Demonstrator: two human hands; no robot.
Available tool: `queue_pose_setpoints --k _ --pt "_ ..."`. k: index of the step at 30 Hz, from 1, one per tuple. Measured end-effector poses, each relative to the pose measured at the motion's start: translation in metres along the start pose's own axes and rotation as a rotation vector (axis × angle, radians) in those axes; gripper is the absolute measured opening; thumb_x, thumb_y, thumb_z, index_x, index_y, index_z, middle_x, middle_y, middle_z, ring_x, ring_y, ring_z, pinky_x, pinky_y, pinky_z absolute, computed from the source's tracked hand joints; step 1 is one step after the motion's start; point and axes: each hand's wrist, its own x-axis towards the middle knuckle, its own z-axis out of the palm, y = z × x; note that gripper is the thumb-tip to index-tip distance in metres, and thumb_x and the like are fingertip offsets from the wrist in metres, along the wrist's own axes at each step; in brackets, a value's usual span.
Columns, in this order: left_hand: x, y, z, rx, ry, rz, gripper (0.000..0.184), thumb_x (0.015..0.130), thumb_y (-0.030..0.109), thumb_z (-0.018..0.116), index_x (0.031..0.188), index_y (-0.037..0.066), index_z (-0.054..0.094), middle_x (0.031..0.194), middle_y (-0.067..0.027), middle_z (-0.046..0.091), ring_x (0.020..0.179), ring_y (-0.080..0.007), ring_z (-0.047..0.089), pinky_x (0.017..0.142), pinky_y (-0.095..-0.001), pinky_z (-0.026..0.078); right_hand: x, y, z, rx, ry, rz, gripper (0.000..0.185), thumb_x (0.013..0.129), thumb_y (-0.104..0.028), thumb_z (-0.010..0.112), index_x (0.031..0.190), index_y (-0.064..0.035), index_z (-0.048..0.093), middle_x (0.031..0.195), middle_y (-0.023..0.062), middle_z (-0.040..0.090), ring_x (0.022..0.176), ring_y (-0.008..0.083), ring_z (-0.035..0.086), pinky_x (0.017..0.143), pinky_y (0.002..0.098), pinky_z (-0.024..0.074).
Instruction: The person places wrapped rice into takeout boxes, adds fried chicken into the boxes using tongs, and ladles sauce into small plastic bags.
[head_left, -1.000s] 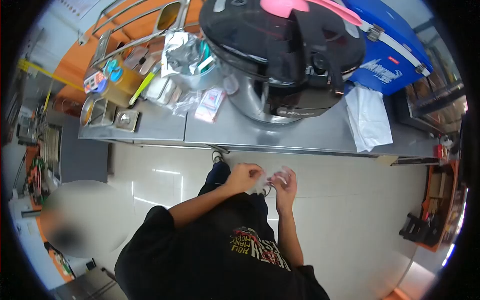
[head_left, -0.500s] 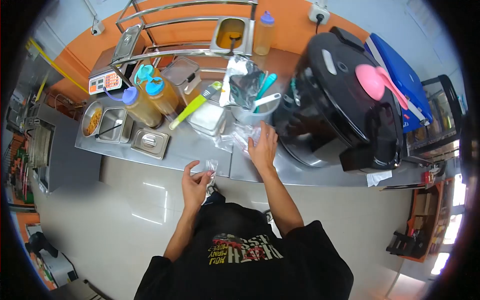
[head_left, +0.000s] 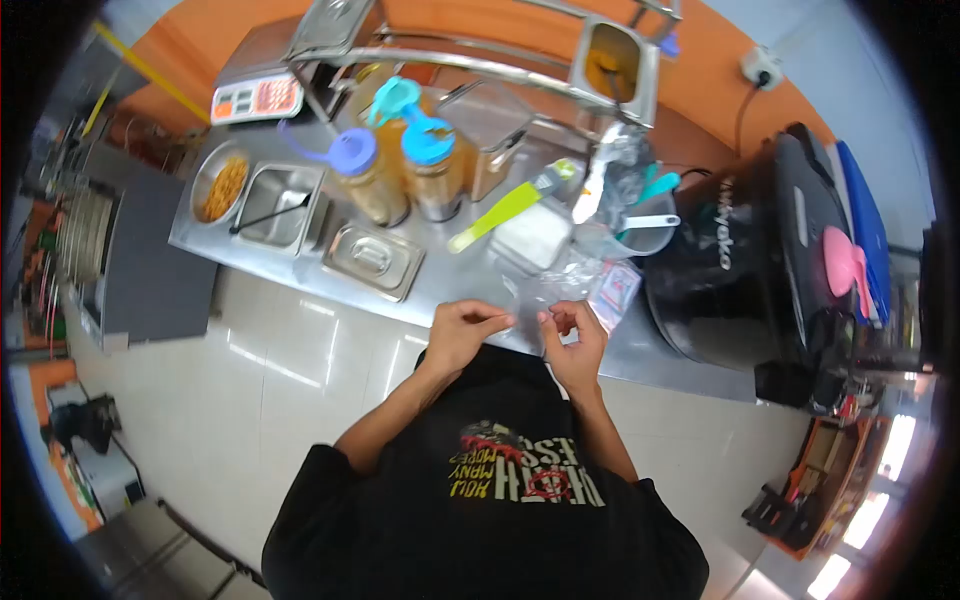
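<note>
My left hand (head_left: pixel 463 335) is closed in a pinch on one side of a small clear plastic bag (head_left: pixel 529 308) at the counter's front edge. Across from it, my right hand (head_left: pixel 578 346) has thumb and fingertips closed at the bag's other side. The thin film is hard to make out between them. Just beyond my right hand lie a printed plastic packet (head_left: pixel 616 290) and crumpled clear film (head_left: pixel 571 281). Behind these sits a white container (head_left: pixel 531 236), with a lime-green-handled brush (head_left: pixel 510 212) across it.
A lidded steel pan (head_left: pixel 374 259), sauce bottles (head_left: pixel 436 175) and a steel tray (head_left: pixel 280 210) stand to the left. On the right are a tub of utensils (head_left: pixel 652 236) and a large black cooker (head_left: pixel 745 255) with a pink ladle (head_left: pixel 846 265). A steel rack (head_left: pixel 450 62) stands behind.
My left hand has moved right and up toward the counter with the plastic bag. My right hand has come back from the film on the counter to meet it. The view has turned left.
</note>
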Motion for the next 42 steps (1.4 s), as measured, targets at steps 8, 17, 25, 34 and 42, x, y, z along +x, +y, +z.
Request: queue_pose_setpoints --k 8,17,25,34,42 --pt "0.009 0.007 0.010 0.012 -0.127 0.087 0.009 0.083 0.002 0.078 0.084 -0.002 0.070 0.082 -0.0058 0.072 0.076 -0.0090 0.065 0.073 -0.0245 0.054 0.013 0.004 0.010 0.413 -0.331 0.314 0.013 0.092 -0.006 0.071 0.101 0.0019 0.065 0.092 0.0049 0.066 0.078 0.0112 0.065 0.070 0.0256 0.0547" --pt "0.007 0.031 0.012 0.173 -0.233 0.283 0.008 0.092 0.001 0.067 0.099 -0.003 0.068 0.098 -0.0111 0.068 0.088 -0.0181 0.067 0.076 -0.0287 0.054 0.027 -0.018 -0.015 0.307 -0.345 0.234 0.009 0.094 -0.005 0.064 0.097 0.0029 0.068 0.080 0.0093 0.065 0.071 0.0173 0.067 0.066 0.0289 0.0547" --pt "0.018 0.041 0.026 0.848 -0.292 0.854 0.014 0.084 -0.001 0.063 0.093 0.002 0.053 0.083 -0.0164 0.055 0.067 -0.0359 0.060 0.057 -0.0422 0.051 0.024 -0.039 -0.004 -0.107 -0.101 -0.104 0.012 0.082 -0.005 0.064 0.076 0.0012 0.057 0.068 0.0150 0.055 0.052 0.0297 0.054 0.050 0.0370 0.0415" --pt "0.025 0.057 0.053 0.895 -0.252 0.935 0.015 0.081 0.003 0.065 0.092 0.002 0.054 0.084 -0.0146 0.055 0.068 -0.0329 0.062 0.058 -0.0416 0.053 0.018 -0.045 -0.028 -0.301 0.145 -0.148 0.010 0.076 0.000 0.070 0.085 0.0008 0.065 0.069 0.0099 0.057 0.053 0.0200 0.056 0.048 0.0321 0.0446" --pt "0.021 0.088 0.062 0.804 -0.022 1.285 0.019 0.073 0.002 0.073 0.088 0.002 0.062 0.090 -0.0118 0.061 0.071 -0.0280 0.062 0.060 -0.0359 0.053 0.040 -0.062 -0.038 -0.217 0.205 -0.421 0.017 0.078 0.009 0.070 0.094 0.0039 0.065 0.080 0.0108 0.065 0.060 0.0154 0.063 0.052 0.0257 0.0492"
